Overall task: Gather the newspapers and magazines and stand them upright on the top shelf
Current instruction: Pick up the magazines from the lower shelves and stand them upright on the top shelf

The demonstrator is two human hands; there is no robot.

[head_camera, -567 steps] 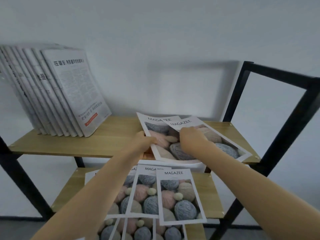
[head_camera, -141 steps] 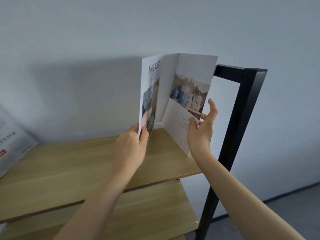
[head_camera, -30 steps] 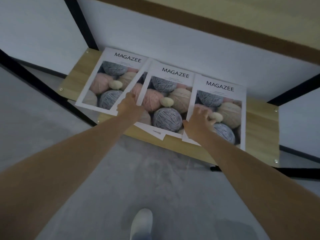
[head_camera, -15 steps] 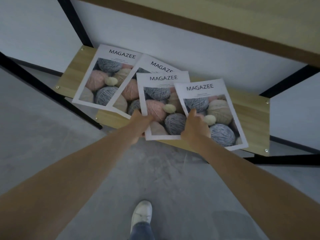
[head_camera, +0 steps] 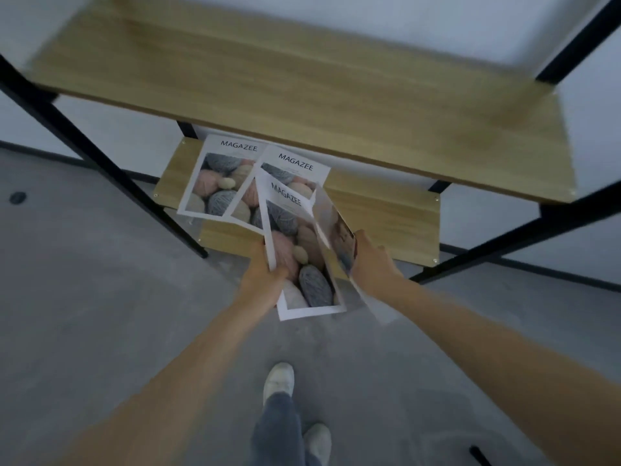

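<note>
I hold two MAGAZEE magazines with yarn-ball covers off the front of the lowest shelf [head_camera: 389,213]. My left hand [head_camera: 263,275] grips the left edge of one magazine [head_camera: 295,250], its cover facing me. My right hand [head_camera: 371,264] grips a second magazine [head_camera: 339,243], tilted on edge beside the first. Two more magazines lie flat and overlapping on the lowest shelf: one at the left [head_camera: 218,176], one to its right [head_camera: 292,168], partly under the lifted one.
A bare wooden shelf [head_camera: 302,79] juts out above the lowest one. Black metal frame legs [head_camera: 100,163] slant down on both sides. Grey floor lies below, with my shoes [head_camera: 279,381] in front of the rack.
Both hands have lifted two magazines off the lowest shelf and drawn them toward me; the right one has tipped on edge. The view has tilted up, showing the shelf above.
</note>
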